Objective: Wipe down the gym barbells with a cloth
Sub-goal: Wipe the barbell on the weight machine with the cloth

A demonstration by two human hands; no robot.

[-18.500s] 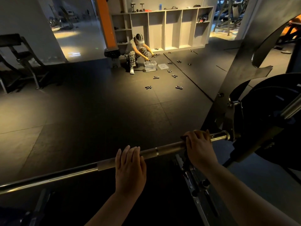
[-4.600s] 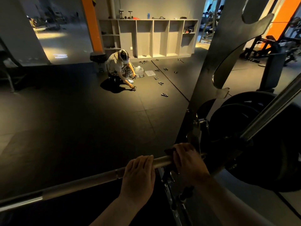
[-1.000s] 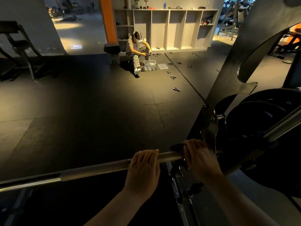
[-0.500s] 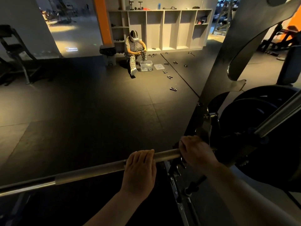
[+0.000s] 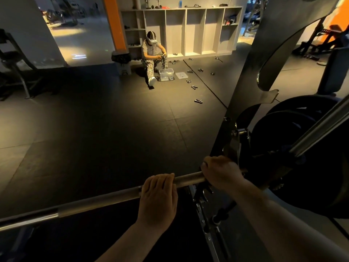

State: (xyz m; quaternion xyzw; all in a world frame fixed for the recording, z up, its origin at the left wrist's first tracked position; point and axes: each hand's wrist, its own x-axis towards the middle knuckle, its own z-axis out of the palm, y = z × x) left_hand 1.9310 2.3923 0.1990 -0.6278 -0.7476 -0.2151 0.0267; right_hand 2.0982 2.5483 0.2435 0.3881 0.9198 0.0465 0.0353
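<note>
Barbell [image 5: 105,200] is gripped overhand by both hands: left hand [image 5: 158,197] mid-shaft, right hand [image 5: 221,173] clamped near the weight plates [image 5: 294,148]. Bare shaft runs free leftward.

- One barbell [image 5: 98,203] crossing the lower frame;
- Two hands on it: left hand [image 5: 158,197], right hand [image 5: 221,173];
- One seated person [image 5: 153,53] at upper centre;
- One clear bin [image 5: 166,74] beside that person, one flat lid [image 5: 181,75] just right of it;
- One shelf unit [image 5: 194,29] at top centre;
- One orange column [image 5: 114,23];
- Small grip tools scattered on the floor, three nearest [image 5: 198,101]; the farther ones too small to count.
</note>
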